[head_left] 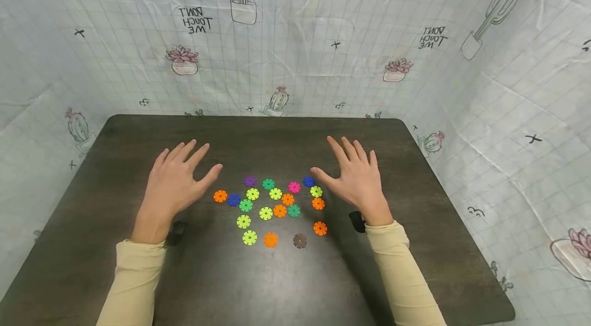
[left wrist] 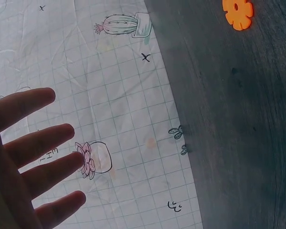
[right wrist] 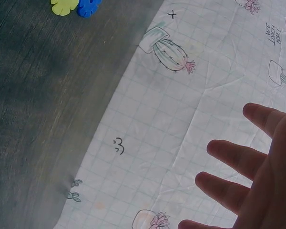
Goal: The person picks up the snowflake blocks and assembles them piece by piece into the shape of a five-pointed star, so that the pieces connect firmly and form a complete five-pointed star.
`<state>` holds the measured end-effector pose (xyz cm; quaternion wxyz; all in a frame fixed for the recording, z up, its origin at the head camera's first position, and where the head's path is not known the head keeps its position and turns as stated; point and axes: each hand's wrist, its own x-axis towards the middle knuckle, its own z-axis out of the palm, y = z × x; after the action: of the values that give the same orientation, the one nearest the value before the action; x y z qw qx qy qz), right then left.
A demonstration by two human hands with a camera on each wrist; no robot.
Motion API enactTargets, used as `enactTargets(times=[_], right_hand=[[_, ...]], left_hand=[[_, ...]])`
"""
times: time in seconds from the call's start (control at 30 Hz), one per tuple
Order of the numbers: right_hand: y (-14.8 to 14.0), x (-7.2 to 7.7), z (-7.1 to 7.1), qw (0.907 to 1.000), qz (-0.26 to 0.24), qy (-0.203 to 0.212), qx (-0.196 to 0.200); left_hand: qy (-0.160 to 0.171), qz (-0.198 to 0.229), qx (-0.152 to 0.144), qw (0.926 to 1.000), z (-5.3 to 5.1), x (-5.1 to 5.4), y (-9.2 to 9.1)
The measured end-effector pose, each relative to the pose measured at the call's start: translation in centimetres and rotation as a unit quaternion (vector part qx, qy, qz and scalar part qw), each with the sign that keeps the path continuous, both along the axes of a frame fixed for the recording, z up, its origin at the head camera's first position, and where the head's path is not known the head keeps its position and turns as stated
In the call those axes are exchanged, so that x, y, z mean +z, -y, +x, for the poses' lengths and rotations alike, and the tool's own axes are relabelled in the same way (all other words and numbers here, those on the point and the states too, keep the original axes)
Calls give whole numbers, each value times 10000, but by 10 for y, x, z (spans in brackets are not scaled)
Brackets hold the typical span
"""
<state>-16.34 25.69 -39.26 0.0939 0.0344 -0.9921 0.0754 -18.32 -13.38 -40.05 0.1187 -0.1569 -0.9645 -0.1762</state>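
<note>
Several notched plastic discs lie flat in a loose group mid-table, among them an orange disc point(head_left: 220, 196), a purple disc point(head_left: 250, 181), a pink disc point(head_left: 294, 187), a blue disc point(head_left: 309, 181) and a brown disc point(head_left: 299, 241). Left of the group hovers my left hand point(head_left: 173, 185), fingers spread and holding nothing; the orange disc is nearest to it. On the other side my right hand point(head_left: 355, 182) is likewise spread and holds nothing, close to the blue disc. In the right wrist view a yellow-green disc point(right wrist: 64, 5) touches or overlaps a blue one at the top edge.
The dark wood-grain table point(head_left: 231, 290) has rounded corners. A pale sheet point(head_left: 300, 23) printed with cacti hangs behind it and along both sides. A small black device point(head_left: 357, 222) sits at the right wrist, another point(head_left: 176, 233) at the left.
</note>
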Motion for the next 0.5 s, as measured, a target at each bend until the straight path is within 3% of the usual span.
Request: enactTargets(times=[0.17, 0.37, 0.43, 0.5], right_hand=[[1, -1, -2, 10000, -34, -15, 71], [1, -5, -3, 9985, -351, 132, 398], [1, -8, -4, 9973, -419, 215, 569], [1, -11, -7, 9957, -459, 330, 730]], left_hand=[[-151, 42, 9, 9999, 0, -3, 1], [-575, 25, -107, 9983, -2, -9, 0], [-392, -50, -259, 9989, -3, -9, -1], [119, -83, -478, 9988, -7, -9, -2]])
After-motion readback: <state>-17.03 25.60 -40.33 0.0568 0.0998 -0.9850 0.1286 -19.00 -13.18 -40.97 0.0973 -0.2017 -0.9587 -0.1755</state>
